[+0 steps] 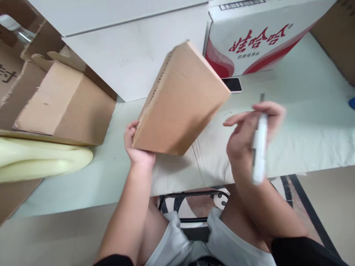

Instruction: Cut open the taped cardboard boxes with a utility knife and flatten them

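Observation:
A flat brown cardboard box [180,99] is held tilted above the covered table, gripped at its lower left corner by my left hand [138,144]. Part of that hand is hidden beneath the box. To the right, my right hand [249,129] is raised and apart from the box. Its fingers close round a white utility knife [259,147], whose narrow grey tip points away from me. Motion blurs this hand and the knife, and its index finger reaches toward the box.
Behind stand a large white box [144,51] and a white carton with red lettering [257,44]. A phone [235,85] lies before the carton. Open cardboard boxes [66,103] and a pale yellow inflated-looking object [50,159] are on the left. A pale cloth [299,140] covers the table.

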A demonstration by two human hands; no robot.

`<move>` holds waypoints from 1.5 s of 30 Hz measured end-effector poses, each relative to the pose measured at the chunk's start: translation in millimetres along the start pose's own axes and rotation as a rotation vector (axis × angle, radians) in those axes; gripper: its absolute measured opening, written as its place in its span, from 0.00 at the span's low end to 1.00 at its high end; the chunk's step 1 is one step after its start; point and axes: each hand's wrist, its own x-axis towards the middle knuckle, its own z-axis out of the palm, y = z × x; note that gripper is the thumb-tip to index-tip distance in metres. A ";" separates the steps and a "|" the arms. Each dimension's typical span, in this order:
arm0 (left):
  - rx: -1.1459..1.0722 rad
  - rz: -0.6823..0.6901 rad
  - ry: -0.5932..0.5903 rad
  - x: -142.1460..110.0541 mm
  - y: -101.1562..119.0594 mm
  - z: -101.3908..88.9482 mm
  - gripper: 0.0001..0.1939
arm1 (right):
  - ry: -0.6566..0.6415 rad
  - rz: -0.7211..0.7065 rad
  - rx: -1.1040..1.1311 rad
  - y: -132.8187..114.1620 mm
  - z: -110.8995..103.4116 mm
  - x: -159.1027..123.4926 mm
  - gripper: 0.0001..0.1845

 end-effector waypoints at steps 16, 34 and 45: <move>0.154 -0.057 0.187 -0.2 -5.8 0.8 0.13 | -0.620 0.570 0.190 46.0 24.4 -38.1 0.20; 0.198 -0.069 0.024 -5.7 -1.6 6.1 0.15 | -0.655 0.522 0.157 43.3 26.9 -33.7 0.30; 0.275 -0.090 -0.077 -10.5 -7.5 8.2 0.23 | -0.494 0.629 -0.069 42.6 27.4 -36.5 0.40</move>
